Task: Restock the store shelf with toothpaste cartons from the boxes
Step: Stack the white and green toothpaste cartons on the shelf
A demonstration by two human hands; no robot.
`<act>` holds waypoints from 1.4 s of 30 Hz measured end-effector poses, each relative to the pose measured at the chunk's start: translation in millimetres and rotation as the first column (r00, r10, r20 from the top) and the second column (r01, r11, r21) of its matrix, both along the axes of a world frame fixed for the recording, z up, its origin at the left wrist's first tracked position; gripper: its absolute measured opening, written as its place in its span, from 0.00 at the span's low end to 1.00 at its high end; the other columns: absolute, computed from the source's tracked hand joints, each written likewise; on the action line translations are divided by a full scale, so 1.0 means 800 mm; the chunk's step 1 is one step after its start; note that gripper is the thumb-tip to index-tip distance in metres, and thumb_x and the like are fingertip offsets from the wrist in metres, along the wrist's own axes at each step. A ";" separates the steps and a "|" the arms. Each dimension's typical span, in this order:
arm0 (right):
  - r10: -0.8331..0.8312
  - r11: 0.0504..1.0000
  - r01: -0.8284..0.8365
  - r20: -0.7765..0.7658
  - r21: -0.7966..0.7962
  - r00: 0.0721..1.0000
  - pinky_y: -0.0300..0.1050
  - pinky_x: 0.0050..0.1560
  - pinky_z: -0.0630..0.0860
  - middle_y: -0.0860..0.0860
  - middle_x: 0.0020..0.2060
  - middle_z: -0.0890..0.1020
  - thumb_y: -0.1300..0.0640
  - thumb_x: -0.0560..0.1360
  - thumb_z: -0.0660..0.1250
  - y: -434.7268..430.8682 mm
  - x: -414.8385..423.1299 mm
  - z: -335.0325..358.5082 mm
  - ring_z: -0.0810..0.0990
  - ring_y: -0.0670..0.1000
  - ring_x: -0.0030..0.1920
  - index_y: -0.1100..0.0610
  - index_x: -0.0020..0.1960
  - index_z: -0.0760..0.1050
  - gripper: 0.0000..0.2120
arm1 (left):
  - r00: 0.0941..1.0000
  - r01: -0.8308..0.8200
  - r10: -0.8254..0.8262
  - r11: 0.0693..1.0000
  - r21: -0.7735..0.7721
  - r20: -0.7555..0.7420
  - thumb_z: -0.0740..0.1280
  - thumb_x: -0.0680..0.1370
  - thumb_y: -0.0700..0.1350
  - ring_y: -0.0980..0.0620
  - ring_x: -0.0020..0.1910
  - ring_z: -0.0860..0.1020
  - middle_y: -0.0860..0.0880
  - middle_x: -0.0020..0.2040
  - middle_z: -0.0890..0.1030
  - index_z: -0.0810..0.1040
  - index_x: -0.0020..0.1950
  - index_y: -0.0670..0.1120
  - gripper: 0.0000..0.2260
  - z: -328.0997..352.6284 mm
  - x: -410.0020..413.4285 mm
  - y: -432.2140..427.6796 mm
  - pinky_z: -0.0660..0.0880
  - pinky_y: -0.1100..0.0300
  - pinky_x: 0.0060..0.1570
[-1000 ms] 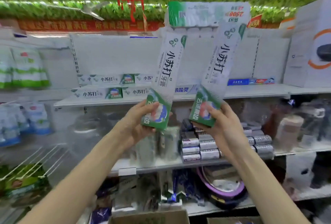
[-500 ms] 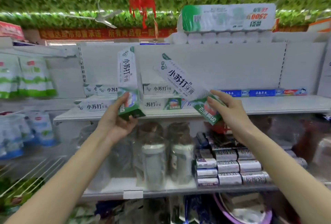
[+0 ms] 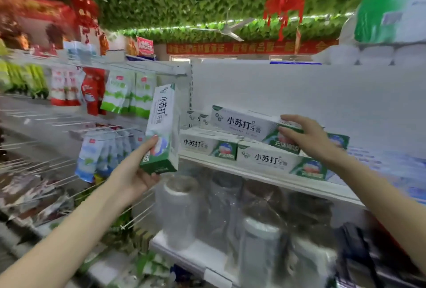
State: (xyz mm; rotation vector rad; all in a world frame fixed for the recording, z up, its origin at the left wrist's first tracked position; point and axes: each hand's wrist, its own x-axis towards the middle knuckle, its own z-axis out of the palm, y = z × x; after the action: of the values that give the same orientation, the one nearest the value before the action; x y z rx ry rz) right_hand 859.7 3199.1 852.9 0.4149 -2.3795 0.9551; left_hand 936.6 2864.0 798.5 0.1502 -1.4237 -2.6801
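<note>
View from head height in a shop aisle, facing a white store shelf (image 3: pixel 265 178). The right hand (image 3: pixel 310 140) grips the green end of a toothpaste carton (image 3: pixel 244 124), with fingers over its top edge and the thumb against its front face. This carton lies lengthwise, printed face outward, on top of two lower cartons (image 3: pixel 276 161) of the same kind. Those sit end to end along the shelf's front edge. Whether the top carton has fully settled is hard to tell. More back-row cartons (image 3: pixel 198 118) show behind.

The left hand (image 3: pixel 133 172), out to the left of the shelf, holds a second carton (image 3: pixel 162 121) upright by its green bottom end, thumb on the front and fingers wrapped behind. Clear plastic jars (image 3: pixel 179 207) fill the shelf below, and hanging packets (image 3: pixel 119 96) fill hooks to the left. The supply boxes are out of view.

To do this step well, the right hand probably needs to lay the carton flat and square it with the row beneath so it bridges both lower cartons. It should let go gently so the stack does not slide. The upright carton would likely go beside it next.
</note>
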 end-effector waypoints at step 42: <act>0.083 0.719 0.059 0.170 -0.693 0.982 0.46 0.47 0.82 0.58 0.50 0.84 0.54 0.69 0.69 -0.063 0.031 -0.028 0.84 0.55 0.49 0.56 0.62 0.73 0.23 | 0.674 0.236 -0.667 0.601 -0.764 -0.316 0.63 0.79 0.55 0.59 0.53 0.77 0.54 0.55 0.77 0.74 0.61 0.54 0.13 0.050 -0.173 0.143 0.80 0.66 0.37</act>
State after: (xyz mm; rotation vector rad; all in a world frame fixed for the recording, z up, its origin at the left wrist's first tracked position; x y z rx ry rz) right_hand 884.2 3148.4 830.3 0.0366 -1.9509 1.8637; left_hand 798.1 2978.6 838.7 -1.1813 -2.2692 -1.9382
